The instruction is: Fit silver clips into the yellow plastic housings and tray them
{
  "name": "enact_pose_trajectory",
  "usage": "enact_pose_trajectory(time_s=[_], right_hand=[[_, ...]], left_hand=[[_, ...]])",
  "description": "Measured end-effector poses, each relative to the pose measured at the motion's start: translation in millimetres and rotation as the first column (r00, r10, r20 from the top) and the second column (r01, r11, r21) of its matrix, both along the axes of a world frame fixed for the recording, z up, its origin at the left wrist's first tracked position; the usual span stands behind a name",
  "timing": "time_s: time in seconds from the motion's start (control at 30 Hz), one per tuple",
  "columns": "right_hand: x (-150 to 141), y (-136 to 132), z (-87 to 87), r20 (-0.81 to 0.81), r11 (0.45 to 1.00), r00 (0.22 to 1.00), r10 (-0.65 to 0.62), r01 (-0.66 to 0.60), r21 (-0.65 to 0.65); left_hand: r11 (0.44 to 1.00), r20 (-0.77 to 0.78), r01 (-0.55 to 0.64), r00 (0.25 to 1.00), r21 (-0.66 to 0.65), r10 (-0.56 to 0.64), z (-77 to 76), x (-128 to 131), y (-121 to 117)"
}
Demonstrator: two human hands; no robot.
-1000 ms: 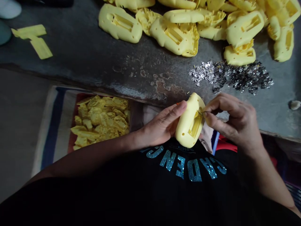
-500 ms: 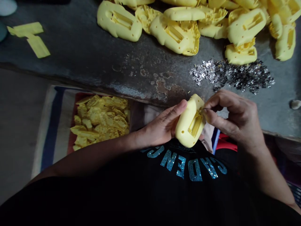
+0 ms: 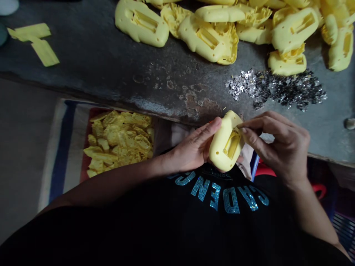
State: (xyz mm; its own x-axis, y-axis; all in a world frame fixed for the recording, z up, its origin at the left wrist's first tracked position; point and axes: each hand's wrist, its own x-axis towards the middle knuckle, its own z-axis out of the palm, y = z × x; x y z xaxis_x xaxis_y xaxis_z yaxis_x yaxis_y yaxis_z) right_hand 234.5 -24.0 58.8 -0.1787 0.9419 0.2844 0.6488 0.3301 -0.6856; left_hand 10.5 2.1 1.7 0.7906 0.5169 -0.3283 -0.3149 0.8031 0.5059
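Note:
My left hand (image 3: pixel 194 147) is closed around a yellow plastic shell (image 3: pixel 219 147), a rounded casing with a rectangular slot and small holes in its face. The thumb lies along its left side; the other fingers are mostly hidden beneath. At the upper end of the slot, my right hand (image 3: pixel 280 144) pinches with thumb and forefinger. What sits between those fingertips is too small and too covered to make out. Beyond the right hand, a pile of small shiny metal pieces (image 3: pixel 296 90) lies on the dark worktable (image 3: pixel 105 55).
Many more yellow shells (image 3: pixel 208 38) are heaped along the far side of the table. Two flat yellow strips (image 3: pixel 46 53) lie at the left. Below the table edge stands a red container (image 3: pixel 86 162) full of yellow parts (image 3: pixel 119 140). A small pale lump (image 3: pixel 350 123) rests at the right.
My right fingertips have shifted slightly, staying at the top of the slot, and the right hand has turned a little flatter. The left hand still holds the shell.

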Motion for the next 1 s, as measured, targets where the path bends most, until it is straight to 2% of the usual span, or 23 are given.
enact_pose_trajectory(time_s=[0.13, 0.23, 0.37, 0.53, 0.77, 0.87, 1.0], right_hand=[[3.5, -6.4, -3.5, 0.035, 0.992, 0.999, -0.032, 0.027, 0.12], [5.1, -12.0, -7.8, 0.17, 0.969, 0.985, -0.01, -0.032, 0.245], [3.5, -21.4, -16.0, 0.29, 0.941, 0.957, -0.021, -0.079, 0.329], [3.3, -31.2, -21.5, 0.322, 0.935, 0.946, -0.035, -0.084, 0.346], [3.7, -25.3, -20.6, 0.184, 0.936, 0.981, -0.062, -0.007, 0.351], [4.7, -26.9, -25.2, 0.215, 0.926, 0.975, -0.047, -0.038, 0.375], [7.1, -33.5, -29.3, 0.296, 0.89, 0.953, -0.06, -0.084, 0.448]], left_hand=[[0.997, 0.082, 0.073, 0.994, -0.028, -0.071, -6.3, -2.8, 2.1], [0.995, 0.121, 0.091, 0.989, -0.029, -0.087, -8.8, -3.3, 3.6], [0.994, 0.133, 0.111, 0.985, -0.008, -0.109, -6.5, -1.7, 2.9], [0.996, 0.09, 0.086, 0.992, 0.022, -0.088, -0.4, -1.6, 0.3], [0.999, -0.023, 0.01, 1.0, -0.053, -0.012, 9.4, -1.2, -3.3], [0.997, -0.023, -0.027, 0.999, -0.067, 0.026, 10.6, 0.0, -4.2], [0.999, -0.014, -0.015, 1.0, -0.048, 0.015, 11.1, 0.1, -4.7]])
